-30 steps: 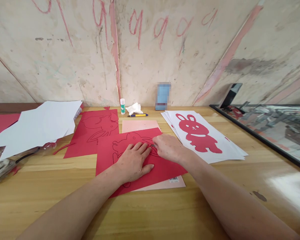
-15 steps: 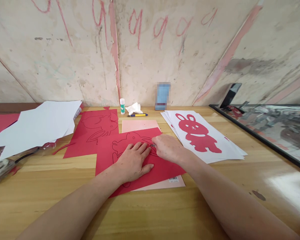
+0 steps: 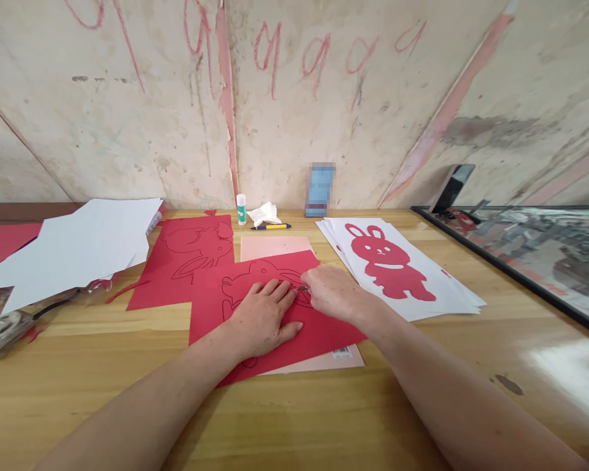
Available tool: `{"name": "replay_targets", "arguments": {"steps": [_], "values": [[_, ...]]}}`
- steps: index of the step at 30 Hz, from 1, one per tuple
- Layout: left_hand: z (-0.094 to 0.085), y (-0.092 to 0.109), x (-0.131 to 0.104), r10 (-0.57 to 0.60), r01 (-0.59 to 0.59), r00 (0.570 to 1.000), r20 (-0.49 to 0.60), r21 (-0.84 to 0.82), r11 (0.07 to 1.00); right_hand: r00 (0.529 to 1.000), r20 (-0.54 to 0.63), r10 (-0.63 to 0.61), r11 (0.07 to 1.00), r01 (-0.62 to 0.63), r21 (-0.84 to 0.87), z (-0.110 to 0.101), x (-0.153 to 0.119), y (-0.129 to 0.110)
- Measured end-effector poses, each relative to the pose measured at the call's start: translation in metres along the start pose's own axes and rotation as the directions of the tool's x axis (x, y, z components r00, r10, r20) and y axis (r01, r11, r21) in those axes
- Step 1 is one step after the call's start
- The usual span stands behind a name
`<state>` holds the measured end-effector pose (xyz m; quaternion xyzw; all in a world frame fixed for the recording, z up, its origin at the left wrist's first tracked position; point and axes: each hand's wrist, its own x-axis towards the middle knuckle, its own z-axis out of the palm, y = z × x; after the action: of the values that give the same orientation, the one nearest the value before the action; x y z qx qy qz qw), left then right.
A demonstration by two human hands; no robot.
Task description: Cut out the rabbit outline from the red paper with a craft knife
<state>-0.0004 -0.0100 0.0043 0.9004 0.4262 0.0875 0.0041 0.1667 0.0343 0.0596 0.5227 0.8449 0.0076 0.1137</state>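
My left hand [image 3: 265, 317] lies flat on a red paper sheet [image 3: 324, 333] with a rabbit drawn on it in black outline, fingers spread over the body. The closed fingers of my right hand [image 3: 336, 292] grip a craft knife [image 3: 303, 288], mostly hidden, whose thin metal tip touches the sheet by the rabbit's ears. Beneath the sheet a pink board [image 3: 277, 245] shows at the back and front. Left of it lies another red sheet [image 3: 147, 288] with a rabbit outline, its edge partly overlapped.
White papers [image 3: 373, 304] with a red rabbit on top lie at right, beside a black-framed glass panel [image 3: 515, 271]. A glue stick [image 3: 241, 210], crumpled tissue [image 3: 265, 213], pen [image 3: 272, 227] and phone-like blurred object [image 3: 319, 190] stand or lie by the wall. White sheets [image 3: 83, 239] and a power strip [image 3: 2, 333] are left.
My right hand and the knife tip have shifted very slightly to the right. My left hand stays in place on the sheet.
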Motion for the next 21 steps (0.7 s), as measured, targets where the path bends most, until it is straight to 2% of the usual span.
{"name": "replay_targets", "arguments": {"steps": [7,12,16,21], "values": [[-0.001,0.000,0.000,0.001,-0.001,1.000,0.015,0.001,1.000,1.000,0.012,-0.004,1.000,0.003,0.024,-0.003,-0.001,0.004],[0.000,-0.002,-0.001,0.012,-0.012,1.000,-0.009,-0.015,1.000,0.995,-0.092,0.024,0.998,-0.018,0.067,-0.006,-0.001,0.009],[-0.007,-0.011,0.000,0.012,-0.013,1.000,-0.016,-0.080,0.997,0.986,-0.156,0.050,0.991,-0.030,0.131,-0.003,0.002,0.007],[-0.020,-0.029,0.000,0.039,-0.040,0.999,-0.013,-0.120,0.992,0.992,-0.122,0.039,0.980,-0.014,0.200,-0.002,0.001,-0.001]]}}
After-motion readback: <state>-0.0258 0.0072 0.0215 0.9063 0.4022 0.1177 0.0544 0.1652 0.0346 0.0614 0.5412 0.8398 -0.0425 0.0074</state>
